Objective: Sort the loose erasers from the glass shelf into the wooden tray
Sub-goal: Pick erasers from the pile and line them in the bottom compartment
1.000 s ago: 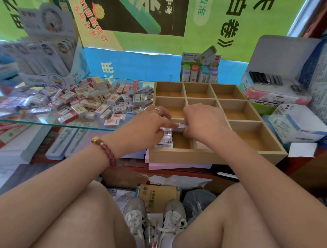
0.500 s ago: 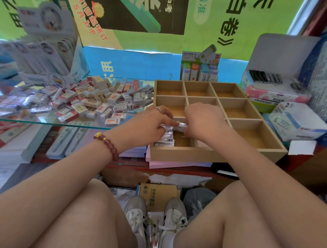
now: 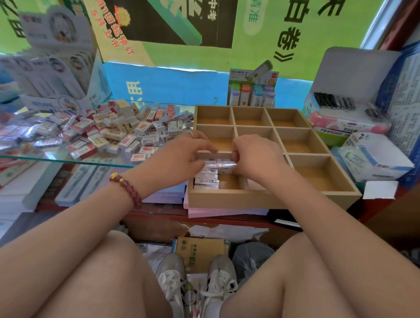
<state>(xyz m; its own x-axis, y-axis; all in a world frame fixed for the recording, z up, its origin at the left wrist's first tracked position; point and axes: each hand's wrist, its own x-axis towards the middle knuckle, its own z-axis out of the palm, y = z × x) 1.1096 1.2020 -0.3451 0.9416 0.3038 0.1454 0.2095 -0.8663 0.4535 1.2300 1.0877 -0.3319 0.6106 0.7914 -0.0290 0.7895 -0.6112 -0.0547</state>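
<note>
A wooden tray (image 3: 274,201) with nine compartments rests on pastel paper pads. Its near-left compartment holds a row of white wrapped erasers (image 3: 207,177) standing on edge. My left hand (image 3: 180,157) and my right hand (image 3: 254,158) meet above that compartment, fingertips pinching a wrapped eraser (image 3: 222,164) between them at the far end of the row. A heap of loose erasers (image 3: 124,132) in white, red and cream wrappers lies on the glass shelf (image 3: 61,159) to the left of the tray.
Cardboard display boxes (image 3: 60,58) stand at the back left. A correction-tape display (image 3: 253,89) rises behind the tray. White and pink product boxes (image 3: 373,159) crowd the right side. Below the shelf are my knees, my shoes and a brown box (image 3: 199,251).
Both hands stay over the near-left compartment with only small finger movements on the eraser. The view has shifted slightly.
</note>
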